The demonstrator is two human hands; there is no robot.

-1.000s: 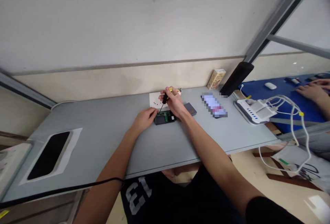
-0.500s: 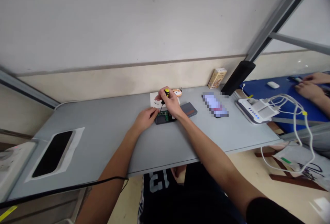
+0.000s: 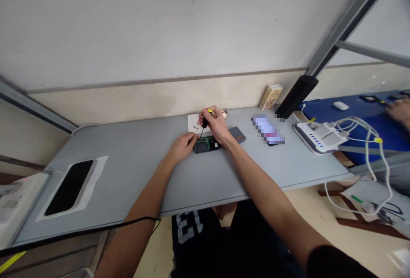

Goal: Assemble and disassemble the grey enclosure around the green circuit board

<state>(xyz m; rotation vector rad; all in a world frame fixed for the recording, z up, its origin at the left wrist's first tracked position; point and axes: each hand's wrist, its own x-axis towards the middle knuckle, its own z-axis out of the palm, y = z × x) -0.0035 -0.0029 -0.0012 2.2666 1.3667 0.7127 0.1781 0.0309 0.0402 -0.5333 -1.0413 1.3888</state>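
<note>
The right hand (image 3: 217,124) has turned about the screwdriver (image 3: 204,123) since the earlier frame. The left hand (image 3: 180,146) lies low at the open case's (image 3: 201,147) left end; its grip cannot be told. Right fingers clasp the slanting screwdriver, tip down at the case. Paper (image 3: 192,121) lies behind.
</note>
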